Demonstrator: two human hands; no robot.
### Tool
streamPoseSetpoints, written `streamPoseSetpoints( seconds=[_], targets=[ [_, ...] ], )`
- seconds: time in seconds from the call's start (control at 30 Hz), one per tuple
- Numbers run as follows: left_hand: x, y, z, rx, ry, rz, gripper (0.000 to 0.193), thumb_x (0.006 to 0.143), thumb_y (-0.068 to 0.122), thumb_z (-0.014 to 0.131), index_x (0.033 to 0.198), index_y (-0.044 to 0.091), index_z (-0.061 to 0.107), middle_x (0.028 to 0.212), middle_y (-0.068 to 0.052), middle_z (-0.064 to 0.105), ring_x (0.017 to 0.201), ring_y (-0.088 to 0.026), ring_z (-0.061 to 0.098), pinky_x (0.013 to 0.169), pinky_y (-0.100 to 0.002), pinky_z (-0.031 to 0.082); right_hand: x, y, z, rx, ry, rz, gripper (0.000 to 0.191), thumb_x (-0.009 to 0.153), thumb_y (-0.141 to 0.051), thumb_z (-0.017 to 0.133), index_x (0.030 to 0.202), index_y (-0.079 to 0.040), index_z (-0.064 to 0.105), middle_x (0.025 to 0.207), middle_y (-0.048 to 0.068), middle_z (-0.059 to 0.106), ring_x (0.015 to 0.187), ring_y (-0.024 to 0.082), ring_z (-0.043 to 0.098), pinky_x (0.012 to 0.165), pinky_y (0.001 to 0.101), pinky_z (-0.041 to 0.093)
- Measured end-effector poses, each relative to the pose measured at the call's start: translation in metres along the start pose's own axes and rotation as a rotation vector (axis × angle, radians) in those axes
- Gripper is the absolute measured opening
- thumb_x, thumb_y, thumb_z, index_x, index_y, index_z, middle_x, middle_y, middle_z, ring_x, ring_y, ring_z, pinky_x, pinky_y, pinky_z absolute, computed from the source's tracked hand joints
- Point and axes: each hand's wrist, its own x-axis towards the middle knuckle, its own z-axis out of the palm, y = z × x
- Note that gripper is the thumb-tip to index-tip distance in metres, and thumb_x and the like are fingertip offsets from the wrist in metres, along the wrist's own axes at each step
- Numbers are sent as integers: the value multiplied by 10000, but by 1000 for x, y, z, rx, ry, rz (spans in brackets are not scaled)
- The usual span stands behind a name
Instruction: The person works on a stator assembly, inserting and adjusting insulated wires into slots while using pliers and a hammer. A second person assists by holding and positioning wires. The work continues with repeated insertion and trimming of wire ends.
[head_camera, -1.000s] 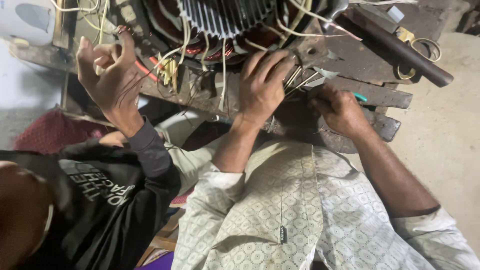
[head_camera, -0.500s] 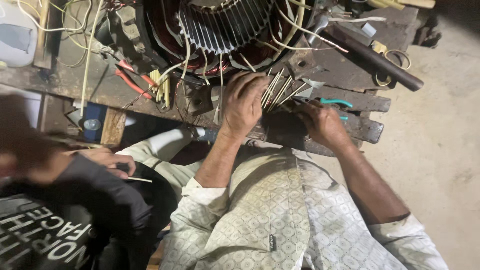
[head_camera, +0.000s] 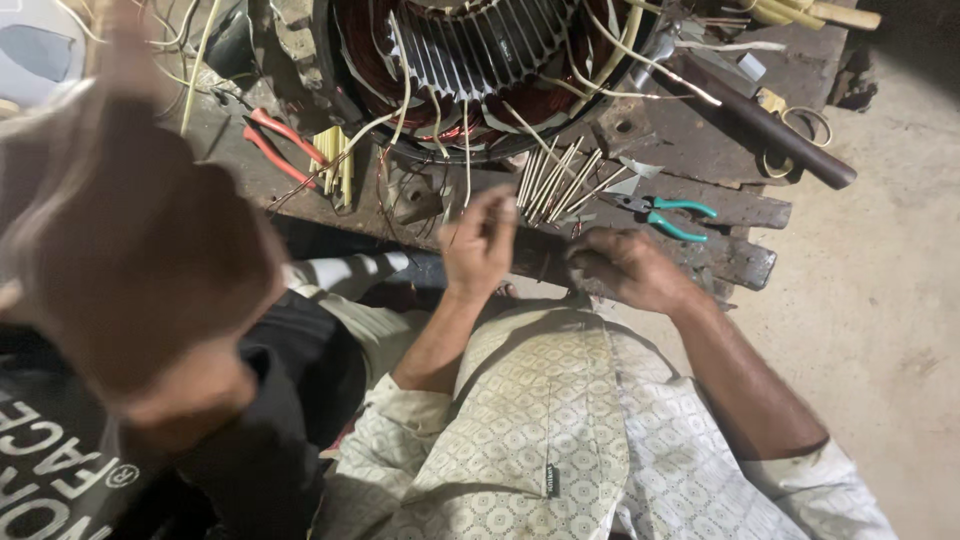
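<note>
My left hand (head_camera: 480, 240) has come off the bundle of pale wire sleeves (head_camera: 560, 180) and now pinches a thin wire beside it. My right hand (head_camera: 625, 268) has dropped lower. A co-worker's blurred arm (head_camera: 130, 250) now fills the left.

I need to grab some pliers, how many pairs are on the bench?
2. Red-handled pliers lie left of the motor stator, beside yellow sleeves. Teal-handled pliers lie right, above the right hand. More may be hidden.

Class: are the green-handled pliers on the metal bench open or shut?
Open: the green-handled pliers lie with handles spread apart, beyond the right hand.
</note>
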Motion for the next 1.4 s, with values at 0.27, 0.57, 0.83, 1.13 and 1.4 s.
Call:
streamPoseSetpoints(
  seconds=[0.27, 0.57, 0.83, 1.13, 1.4],
  targets=[
    [12, -23, -15, -50, 240, 805, 303, 1129, 167, 499, 1397, 61, 592, 1247, -139, 727, 1035, -174, 758, 812, -279, 638, 70, -24, -18, 415, 354, 3, 104, 1095, -98, 563, 1131, -37, 639, 1056, 82, 667, 963, 164, 673, 868, 349, 626],
    [61, -17, -15, 290, 20, 939, 257, 1072, 181, 563, 1284, 124, 696, 1142, -54, 766, 960, -180, 724, 857, -310, 609, 64, -23, -11, 512, 440, -36, 143, 1145, -128, 578, 1194, -2, 625, 995, 46, 662, 900, 130, 637, 812, 301, 588],
    [64, 13, -37, 310, -85, 958, 114, 1035, 208, 686, 1123, 146, 723, 1006, -15, 772, 929, -192, 710, 803, -339, 585, 31, -35, 13, 1012, 483, 339, 114, 1041, -43, 537, 1144, -39, 584, 945, 67, 694, 787, 180, 724, 690, 347, 640],
    [55, 25, -32, 306, -7, 949, 83, 980, 145, 741, 1055, 113, 756, 956, -22, 773, 900, -207, 710, 771, -347, 578, 49, -54, -13, 1043, 264, 588, 154, 987, -22, 558, 1110, 16, 641, 899, 116, 702, 696, 196, 707, 586, 341, 595],
    [61, 14, -21, 302, 22, 937, 114, 1004, 91, 700, 1060, 149, 782, 1009, -2, 795, 919, -148, 732, 807, -295, 595, 79, -25, -2, 960, 267, 497, 139, 931, -63, 650, 1035, 10, 706, 727, 83, 617, 526, 150, 508, 418, 310, 359]
  ],
)
